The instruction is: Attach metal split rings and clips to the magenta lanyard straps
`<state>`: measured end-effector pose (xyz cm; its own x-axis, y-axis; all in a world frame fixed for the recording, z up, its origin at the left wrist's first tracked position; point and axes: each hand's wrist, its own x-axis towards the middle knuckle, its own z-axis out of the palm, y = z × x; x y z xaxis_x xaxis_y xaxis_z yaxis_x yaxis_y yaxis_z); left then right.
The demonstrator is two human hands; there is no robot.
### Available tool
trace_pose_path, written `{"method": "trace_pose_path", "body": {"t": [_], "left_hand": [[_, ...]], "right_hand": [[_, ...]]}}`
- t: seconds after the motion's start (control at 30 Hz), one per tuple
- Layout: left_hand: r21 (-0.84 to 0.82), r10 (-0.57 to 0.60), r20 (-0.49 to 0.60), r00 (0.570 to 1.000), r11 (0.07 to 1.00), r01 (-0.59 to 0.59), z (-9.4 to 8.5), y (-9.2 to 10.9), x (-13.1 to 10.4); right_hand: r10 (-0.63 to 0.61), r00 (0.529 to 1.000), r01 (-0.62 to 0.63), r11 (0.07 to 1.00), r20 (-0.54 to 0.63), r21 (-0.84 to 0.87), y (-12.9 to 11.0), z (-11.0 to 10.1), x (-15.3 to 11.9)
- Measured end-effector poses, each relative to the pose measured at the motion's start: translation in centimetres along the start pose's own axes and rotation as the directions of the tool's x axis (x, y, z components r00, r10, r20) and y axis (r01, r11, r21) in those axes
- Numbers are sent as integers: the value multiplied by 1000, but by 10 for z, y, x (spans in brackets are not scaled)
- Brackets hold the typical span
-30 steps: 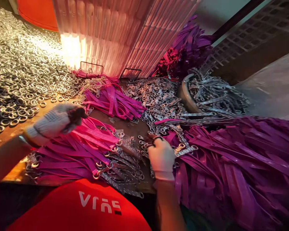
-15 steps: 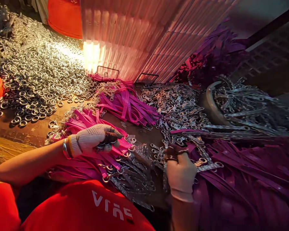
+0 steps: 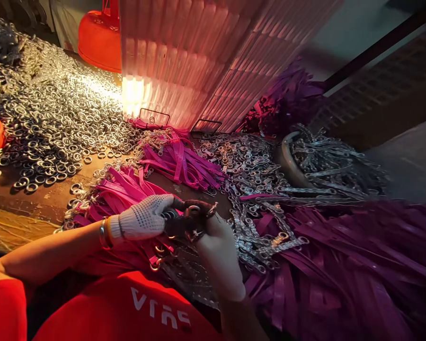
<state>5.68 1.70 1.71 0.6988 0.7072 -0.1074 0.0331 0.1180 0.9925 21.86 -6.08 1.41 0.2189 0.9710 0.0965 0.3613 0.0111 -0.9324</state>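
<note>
My left hand (image 3: 147,219), in a white dotted glove with dark fingertips, is closed around several metal rings (image 3: 169,214). Its fingertips meet those of my right hand (image 3: 218,246) above the bench. That hand, gloved with dark fingers too, is closed on a silver link strip (image 3: 213,209), of which only short ends poke out. How ring and strip touch is hidden by the fingers. Below and behind the left hand lie pink straps (image 3: 128,184) with rings at their ends. A heap of silver link strips (image 3: 248,227) lies just right of my right hand.
A large mound of loose metal rings (image 3: 57,123) covers the back left. Ahead stands a ribbed translucent panel (image 3: 173,61), with a red lamp (image 3: 99,42) beside it. Purple straps (image 3: 341,265) spread at right, near a tub (image 3: 290,156) of link strips. Another pink bundle (image 3: 182,158) lies mid-bench.
My right hand has moved left from the heap of link strips to meet my left hand, bringing a strip. My left hand has shifted slightly right. The view has turned a little.
</note>
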Motion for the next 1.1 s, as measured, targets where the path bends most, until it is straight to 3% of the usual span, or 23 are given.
{"method": "trace_pose_path", "body": {"t": [0.1,0.2,0.4,0.5,0.6,0.77,0.87,1.0,1.03,1.1], "left_hand": [[-313,-161,112,981,931,188,0,0,-5],[-442,-250,194,949,841,312,2,-3,-4],[-472,-231,115,966,843,258,8,-16,6],[-409,-224,159,961,871,271,8,-22,7],[-311,-189,206,960,918,247,6,-18,6],[72,-39,136,990,997,29,-2,-1,12],[233,8,118,993,972,-35,-4,5,17],[189,-58,121,991,981,34,-4,8,25],[177,-82,147,986,983,55,-5,7,30],[219,-92,197,976,974,48,-11,4,48]], "right_hand": [[49,992,-44,998,-120,46,2,0,-3],[73,986,-62,995,-150,76,0,3,-3],[-123,990,105,968,-69,-226,4,6,-4],[-190,982,179,923,1,-341,5,3,-7],[-189,978,209,918,93,-337,2,-6,-7],[-173,973,214,922,151,-323,0,-20,1],[-205,946,310,800,251,-514,3,-18,5],[-352,900,414,504,258,-758,17,-15,4],[-366,902,398,492,230,-775,21,-15,4],[-339,931,318,578,134,-751,32,-18,5]]}}
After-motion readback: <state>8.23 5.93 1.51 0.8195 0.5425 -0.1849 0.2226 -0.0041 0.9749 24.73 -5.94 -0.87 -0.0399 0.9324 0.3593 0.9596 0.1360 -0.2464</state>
